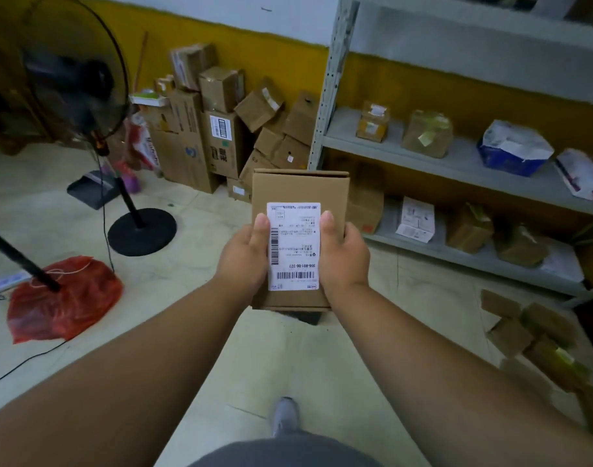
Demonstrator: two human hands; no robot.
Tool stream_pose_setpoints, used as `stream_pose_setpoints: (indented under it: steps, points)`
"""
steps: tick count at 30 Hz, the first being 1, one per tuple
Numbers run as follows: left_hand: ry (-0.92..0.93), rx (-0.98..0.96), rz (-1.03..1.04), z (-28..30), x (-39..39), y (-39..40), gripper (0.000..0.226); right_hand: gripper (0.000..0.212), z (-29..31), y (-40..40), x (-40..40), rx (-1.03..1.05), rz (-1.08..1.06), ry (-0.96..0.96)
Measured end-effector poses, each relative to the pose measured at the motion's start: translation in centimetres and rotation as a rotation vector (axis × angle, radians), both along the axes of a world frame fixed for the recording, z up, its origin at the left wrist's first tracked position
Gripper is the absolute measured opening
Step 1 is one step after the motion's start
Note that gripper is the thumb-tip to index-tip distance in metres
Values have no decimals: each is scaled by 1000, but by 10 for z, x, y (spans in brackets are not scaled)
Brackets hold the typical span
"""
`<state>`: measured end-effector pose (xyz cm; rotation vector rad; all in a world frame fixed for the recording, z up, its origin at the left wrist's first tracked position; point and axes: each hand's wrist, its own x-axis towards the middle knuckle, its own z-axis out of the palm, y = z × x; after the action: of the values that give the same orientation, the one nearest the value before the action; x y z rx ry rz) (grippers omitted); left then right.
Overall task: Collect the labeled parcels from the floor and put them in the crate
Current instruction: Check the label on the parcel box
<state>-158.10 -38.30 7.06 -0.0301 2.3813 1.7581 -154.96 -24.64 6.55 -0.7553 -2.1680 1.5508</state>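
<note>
I hold a small brown cardboard parcel [300,188] up in front of me, above the floor, with its white shipping label [295,246] facing me. My left hand [243,256] grips its left edge, thumb lying on the label. My right hand [344,256] grips the right edge, thumb also on the label. More brown parcels [537,335] lie on the floor at the lower right, blurred. No crate is in view.
A pile of cardboard boxes [217,129] leans against the yellow wall. Grey metal shelving [456,163] with parcels stands on the right. A standing fan [86,96] with a round base, a red plastic bag [63,301] and a cable are on the left floor.
</note>
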Motion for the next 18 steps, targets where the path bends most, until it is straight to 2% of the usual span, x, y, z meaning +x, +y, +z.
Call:
stream_pose_setpoints:
  steps: [5, 10, 14, 18]
  points:
    - [-34, 42, 24, 16, -103, 9, 51, 55, 12, 18, -115, 41, 72, 39]
    - [-42, 45, 22, -2, -198, 14, 57, 50, -5, 22, -210, 36, 84, 37]
    - [-3, 45, 75, -19, -293, 23, 32, 48, -21, 29, -292, 134, 85, 42]
    - [83, 16, 51, -16, -395, 40, 23, 46, -14, 43, -380, 274, 74, 13]
